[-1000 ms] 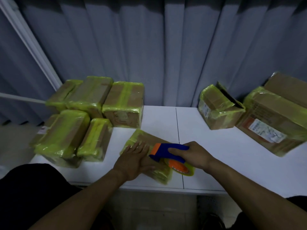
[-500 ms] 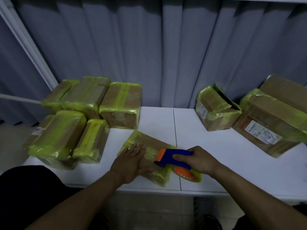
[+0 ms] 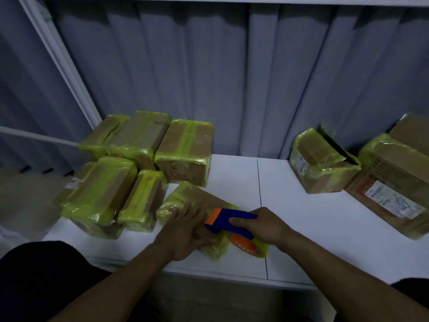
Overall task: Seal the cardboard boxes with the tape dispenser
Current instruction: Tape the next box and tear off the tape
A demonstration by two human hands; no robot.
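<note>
Left hand (image 3: pixel 185 231), flat, has slid against the tape dispenser (image 3: pixel 232 219) gripped by the right hand (image 3: pixel 267 225), pinning the box (image 3: pixel 202 198), probably for a cut.

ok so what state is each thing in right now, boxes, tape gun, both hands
flat brown cardboard box: lying flat, partly yellow-taped
blue and orange tape dispenser: held against that box
left hand: flat, pressing the box
right hand: gripping the dispenser
left pile of cardboard boxes: yellow-taped
small right cardboard box: dark flap raised
</note>
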